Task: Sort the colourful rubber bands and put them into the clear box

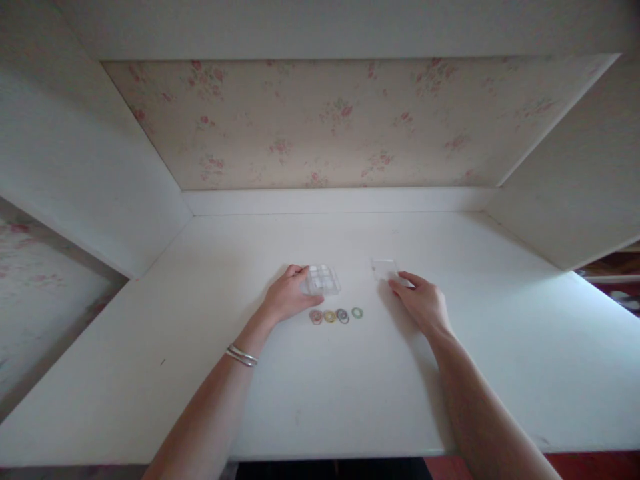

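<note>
A small clear plastic box (324,279) with compartments sits on the white table (210,280). My left hand (289,295) grips its left side, thumb and fingers around it. My right hand (421,301) rests to the right, fingertips touching a clear flat lid (384,268) lying on the table. Just in front of the box lie several small coloured rings in a row: a pink ring (315,317), a yellow ring (329,316), a dark ring (343,315) and a green ring (357,312). A silver bangle (242,355) is on my left wrist.
White side panels (100,187) and a floral-papered back wall (325,127) enclose the table on three sides. The front edge of the table runs along the bottom of the view.
</note>
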### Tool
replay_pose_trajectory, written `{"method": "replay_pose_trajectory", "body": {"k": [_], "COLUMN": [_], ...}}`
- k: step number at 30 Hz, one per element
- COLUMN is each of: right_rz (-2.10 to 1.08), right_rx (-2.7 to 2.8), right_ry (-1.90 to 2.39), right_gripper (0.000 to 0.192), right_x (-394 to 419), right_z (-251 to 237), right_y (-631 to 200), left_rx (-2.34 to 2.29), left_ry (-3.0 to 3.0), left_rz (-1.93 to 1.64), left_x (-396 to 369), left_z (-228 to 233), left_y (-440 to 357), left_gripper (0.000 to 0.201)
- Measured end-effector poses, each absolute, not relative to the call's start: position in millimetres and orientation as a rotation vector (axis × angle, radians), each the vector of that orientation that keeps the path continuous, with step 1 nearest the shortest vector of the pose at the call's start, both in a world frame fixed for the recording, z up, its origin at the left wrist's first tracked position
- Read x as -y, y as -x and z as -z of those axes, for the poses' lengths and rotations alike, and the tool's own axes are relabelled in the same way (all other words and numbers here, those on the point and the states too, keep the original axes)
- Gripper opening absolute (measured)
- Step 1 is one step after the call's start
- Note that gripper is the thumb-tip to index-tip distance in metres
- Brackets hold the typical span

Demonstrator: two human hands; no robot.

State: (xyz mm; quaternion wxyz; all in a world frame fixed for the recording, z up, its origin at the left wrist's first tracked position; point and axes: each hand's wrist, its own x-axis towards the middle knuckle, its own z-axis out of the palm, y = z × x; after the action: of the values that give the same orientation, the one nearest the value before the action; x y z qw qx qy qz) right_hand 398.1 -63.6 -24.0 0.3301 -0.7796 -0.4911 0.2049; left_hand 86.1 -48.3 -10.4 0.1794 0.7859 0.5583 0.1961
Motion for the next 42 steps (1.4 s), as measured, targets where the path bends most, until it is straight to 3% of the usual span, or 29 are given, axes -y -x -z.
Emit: {"method": "replay_pose_trajectory", "body": {"k": [7,22,28,33,42], "right_rz": [-0.356,-1.137,-1.126,-1.05,-1.019], "right_rx": [1.273,1.875,1.892,1.855,1.818], "right_ry": [1.792,1.297,1.249,1.379,1.388], "right_gripper": [0.033,0.027,0.028,0.03,0.032], "right_x": [72,88,86,87,85], "right_z": [14,10,13,13,12], "right_y": [-379,-359,-360,-359,-358], "left_rx": [-1.535,-1.487,-1.389,-1.457,-1.27], "left_ry": [-2.232,-2.09,-1.972,-2.039,-2.286], "left_rz": [-0.548,-0.658,-0.797,-0.96,-0.596], "left_x": [49,53,68,79,104], "left_z": [10,13,10,-2,-15], "left_y": [-85,-81,-77,-75,-79], "left_gripper": [0.069,0.082,0.067,0.022,0.019]}}
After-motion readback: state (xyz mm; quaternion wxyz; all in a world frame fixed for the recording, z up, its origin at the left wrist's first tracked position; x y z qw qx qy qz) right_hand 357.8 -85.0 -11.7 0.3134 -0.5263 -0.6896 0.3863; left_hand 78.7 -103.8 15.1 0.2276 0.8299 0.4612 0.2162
